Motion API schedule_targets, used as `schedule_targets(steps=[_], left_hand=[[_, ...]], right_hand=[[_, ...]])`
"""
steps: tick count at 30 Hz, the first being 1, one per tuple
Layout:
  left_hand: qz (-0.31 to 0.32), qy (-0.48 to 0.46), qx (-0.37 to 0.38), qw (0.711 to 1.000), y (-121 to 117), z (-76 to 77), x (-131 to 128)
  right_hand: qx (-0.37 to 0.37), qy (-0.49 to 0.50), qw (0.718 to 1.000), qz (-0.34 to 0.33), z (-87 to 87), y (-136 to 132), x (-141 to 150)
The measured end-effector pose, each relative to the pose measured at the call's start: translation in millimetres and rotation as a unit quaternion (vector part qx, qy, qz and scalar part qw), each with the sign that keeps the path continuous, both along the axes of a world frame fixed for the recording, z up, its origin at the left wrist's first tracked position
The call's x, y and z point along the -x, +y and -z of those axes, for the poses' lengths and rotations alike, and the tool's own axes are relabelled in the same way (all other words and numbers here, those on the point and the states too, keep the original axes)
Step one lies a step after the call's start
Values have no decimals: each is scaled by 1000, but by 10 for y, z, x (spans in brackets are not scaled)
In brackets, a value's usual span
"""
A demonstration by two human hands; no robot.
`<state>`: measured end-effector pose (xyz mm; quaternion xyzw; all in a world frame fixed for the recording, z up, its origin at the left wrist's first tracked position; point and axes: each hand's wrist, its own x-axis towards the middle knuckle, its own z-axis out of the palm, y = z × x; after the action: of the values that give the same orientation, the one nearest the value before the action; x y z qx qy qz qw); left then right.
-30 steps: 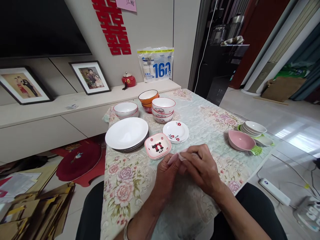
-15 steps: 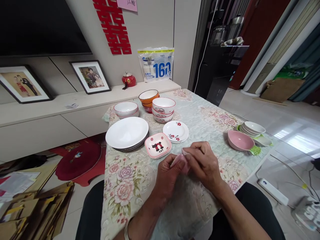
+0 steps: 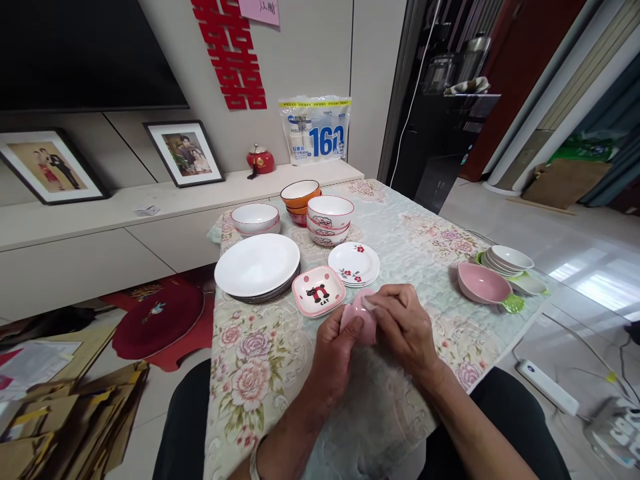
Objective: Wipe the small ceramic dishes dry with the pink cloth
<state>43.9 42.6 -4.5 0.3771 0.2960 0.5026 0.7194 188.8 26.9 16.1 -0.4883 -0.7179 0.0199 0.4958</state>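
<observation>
My left hand (image 3: 334,357) and my right hand (image 3: 406,330) meet over the near middle of the floral tablecloth (image 3: 260,363). Both are closed on a small pink dish (image 3: 361,323), held tilted between them, its underside toward me. My right thumb and fingers press its upper edge; the left fingers wrap its lower left side. Just beyond the hands lies a square pink cat dish (image 3: 319,291), and right of that a stack of small flowered plates (image 3: 354,263).
A stack of large white plates (image 3: 257,267) sits at the left. Bowls stand behind: white (image 3: 255,218), orange (image 3: 299,195), patterned (image 3: 329,215). A pink leaf-shaped dish (image 3: 484,284) and stacked small saucers (image 3: 507,259) lie near the table's right edge. Cardboard lies on the floor at the left.
The pink dish has come up between my hands and now shows more fully; both hands have shifted slightly away from me, toward the cat dish.
</observation>
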Motion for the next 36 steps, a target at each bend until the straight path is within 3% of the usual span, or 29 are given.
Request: schedule_targets(steps=[4, 9, 14, 17, 22, 28, 33, 36], left_hand=[[1, 17, -7, 1000, 6, 50, 12], [25, -10, 3, 1000, 14, 20, 39], [27, 33, -24, 999, 4, 19, 12], [25, 44, -22, 998, -4, 12, 23], [17, 49, -14, 999, -13, -125, 77], [-57, 102, -53, 992, 2, -331, 92], [-37, 124, -75, 989, -13, -192, 87], [-16, 119, -62, 991, -23, -96, 91]], right_hand=[[-10, 19, 999, 30, 9, 14, 7], [-29, -65, 997, -26, -52, -92, 139], [-27, 5, 999, 18, -36, -15, 29], [-38, -6, 999, 21, -42, -19, 38], [-40, -48, 998, -30, -83, -129, 163], [-22, -14, 999, -42, -73, -97, 126], [36, 114, 993, 9, 37, 44, 17], [43, 132, 990, 31, 38, 26, 37]])
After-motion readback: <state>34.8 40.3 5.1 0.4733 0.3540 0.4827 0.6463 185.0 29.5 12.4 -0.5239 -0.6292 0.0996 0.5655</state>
